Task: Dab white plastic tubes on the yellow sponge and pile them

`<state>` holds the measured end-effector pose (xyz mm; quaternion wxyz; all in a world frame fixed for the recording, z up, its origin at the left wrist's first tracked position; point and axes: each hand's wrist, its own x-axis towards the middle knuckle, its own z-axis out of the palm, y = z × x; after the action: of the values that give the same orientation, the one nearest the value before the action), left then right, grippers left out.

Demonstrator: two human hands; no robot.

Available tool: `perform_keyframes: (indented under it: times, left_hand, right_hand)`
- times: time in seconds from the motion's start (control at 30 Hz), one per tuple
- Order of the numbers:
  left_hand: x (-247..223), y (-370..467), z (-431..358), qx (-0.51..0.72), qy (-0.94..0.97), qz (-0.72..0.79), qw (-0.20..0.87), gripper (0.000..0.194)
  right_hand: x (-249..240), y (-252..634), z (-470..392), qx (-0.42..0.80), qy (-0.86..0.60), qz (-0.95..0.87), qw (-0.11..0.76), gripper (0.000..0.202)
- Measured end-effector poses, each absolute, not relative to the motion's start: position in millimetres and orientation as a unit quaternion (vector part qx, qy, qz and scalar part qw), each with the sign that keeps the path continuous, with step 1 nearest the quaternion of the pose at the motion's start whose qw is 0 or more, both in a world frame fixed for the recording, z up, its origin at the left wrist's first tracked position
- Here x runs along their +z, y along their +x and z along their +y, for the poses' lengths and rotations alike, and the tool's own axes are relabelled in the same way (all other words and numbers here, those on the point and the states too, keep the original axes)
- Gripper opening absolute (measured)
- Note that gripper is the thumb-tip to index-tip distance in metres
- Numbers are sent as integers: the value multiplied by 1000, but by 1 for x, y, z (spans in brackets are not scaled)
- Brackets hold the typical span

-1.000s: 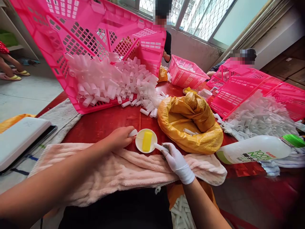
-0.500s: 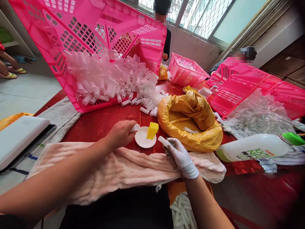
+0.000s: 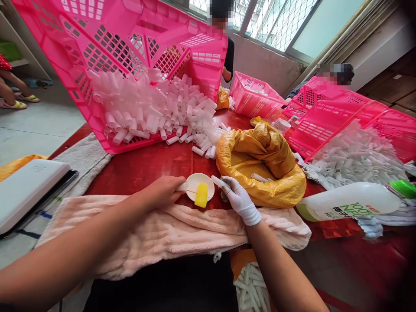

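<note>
My bare left hand is closed round the white handle of a thin rod that carries a yellow block. The block is over the front part of a small white dish on the red table. My right hand, in a white glove, grips a short white tube just right of the dish, its end pointing toward the block. Both wrists are above a pink towel. Whether the block touches the dish cannot be made out.
A tilted pink crate spills white tubes behind the dish. A yellow sack lies right of it, beside a bottle. A white device is at left. Two people are behind crates; another's legs show at left.
The yellow block has swung down and slightly left, from beside the dish to over its front part. My right hand has moved left and a little up with the tube.
</note>
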<state>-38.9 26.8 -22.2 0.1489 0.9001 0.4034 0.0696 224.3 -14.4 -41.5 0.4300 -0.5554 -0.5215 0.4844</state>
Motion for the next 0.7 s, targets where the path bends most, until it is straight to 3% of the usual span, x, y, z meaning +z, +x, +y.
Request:
perform_keyframes:
  times: [0.1, 0.33, 0.53, 0.7]
  left_hand:
    - [-23, -41, 28, 103, 878, 440, 158, 12]
    - [-19, -37, 35, 209, 877, 429, 65, 13]
    - [-23, -33, 41, 118, 884, 444, 91, 10]
    - [-25, -31, 37, 57, 873, 471, 112, 14]
  right_hand:
    - [-47, 222, -15, 486, -573, -515, 412, 45]
    - [-44, 220, -16, 475, -597, -500, 411, 48]
    - [-44, 224, -13, 464, -565, -519, 442, 49]
    - [-51, 217, 10, 324, -527, -652, 438, 36]
